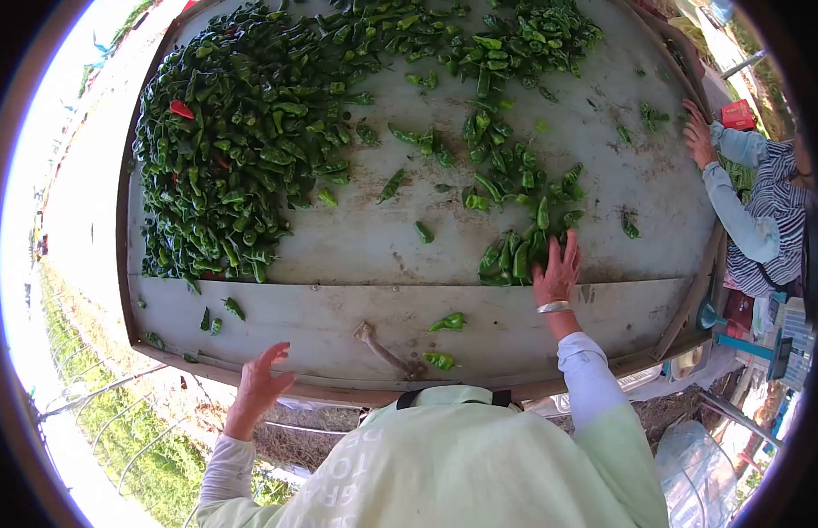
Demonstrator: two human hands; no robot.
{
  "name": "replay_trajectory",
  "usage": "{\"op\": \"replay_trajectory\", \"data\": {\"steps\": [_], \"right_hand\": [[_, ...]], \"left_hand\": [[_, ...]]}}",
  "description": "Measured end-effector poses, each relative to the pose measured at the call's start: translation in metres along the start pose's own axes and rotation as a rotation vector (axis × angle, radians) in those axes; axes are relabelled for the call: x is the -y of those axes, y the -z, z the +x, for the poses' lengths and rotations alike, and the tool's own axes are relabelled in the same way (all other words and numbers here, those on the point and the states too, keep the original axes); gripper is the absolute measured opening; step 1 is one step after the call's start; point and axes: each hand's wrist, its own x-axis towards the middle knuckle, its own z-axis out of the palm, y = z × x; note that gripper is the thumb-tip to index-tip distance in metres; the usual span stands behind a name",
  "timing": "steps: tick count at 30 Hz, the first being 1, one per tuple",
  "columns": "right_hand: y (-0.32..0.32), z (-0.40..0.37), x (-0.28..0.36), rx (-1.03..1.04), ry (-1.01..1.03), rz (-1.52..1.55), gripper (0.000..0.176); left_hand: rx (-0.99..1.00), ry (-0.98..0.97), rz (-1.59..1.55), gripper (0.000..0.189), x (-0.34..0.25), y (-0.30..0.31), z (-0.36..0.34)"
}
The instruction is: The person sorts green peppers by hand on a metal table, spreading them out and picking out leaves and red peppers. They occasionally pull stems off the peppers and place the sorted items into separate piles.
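My right hand (557,271), with a silver bracelet at the wrist, rests at the near end of a loose strip of green peppers (514,251). Its fingers are spread and touch the peppers there. My left hand (261,387) hovers by the near edge of the metal table (365,238), fingers apart and nothing in them. A large heap of green peppers (233,150) with a few red ones covers the table's left side. Two single peppers (448,322) lie on the near strip of the table, between my hands.
At the right edge another person in striped clothing (770,211) has a hand (697,135) on the table's rim. A stick-like piece (387,350) lies near the front edge. More peppers (532,35) are spread along the far side. A red box (737,115) is beyond the rim.
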Motion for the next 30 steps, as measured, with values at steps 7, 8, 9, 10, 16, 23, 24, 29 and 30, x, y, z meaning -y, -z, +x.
{"op": "replay_trajectory", "data": {"steps": [7, 8, 9, 10, 16, 23, 24, 29, 30], "right_hand": [[0.022, 0.114, -0.021, -0.358, -0.087, 0.179, 0.052], [0.022, 0.103, -0.025, -0.357, -0.091, 0.176, 0.052], [0.017, 0.079, -0.032, -0.343, -0.097, 0.172, 0.052], [0.011, 0.057, -0.038, -0.33, -0.097, 0.171, 0.051], [-0.007, -0.01, -0.051, -0.177, -0.216, -0.023, 0.05], [-0.001, -0.01, -0.048, -0.156, -0.244, -0.026, 0.049], [-0.003, -0.007, -0.046, -0.174, -0.223, -0.017, 0.049], [-0.003, -0.007, -0.044, -0.155, -0.235, -0.037, 0.05], [-0.002, -0.007, -0.045, -0.162, -0.231, -0.034, 0.05]], "left_hand": [[-0.398, -0.411, 0.044, 0.048, -0.089, -0.031, 0.089], [-0.403, -0.449, -0.005, 0.04, -0.093, -0.037, 0.105], [-0.406, -0.482, -0.056, 0.033, -0.099, -0.043, 0.121], [-0.408, -0.528, -0.072, 0.027, -0.111, -0.048, 0.136], [-0.508, -0.806, 0.153, 0.023, -0.199, -0.105, 0.238], [-0.481, -0.724, 0.291, 0.025, -0.252, -0.139, 0.262], [-0.485, -0.711, 0.302, 0.025, -0.253, -0.142, 0.268], [-0.331, -0.589, 0.334, 0.017, -0.264, -0.154, 0.273], [-0.334, -0.584, 0.329, 0.017, -0.259, -0.153, 0.277]]}}
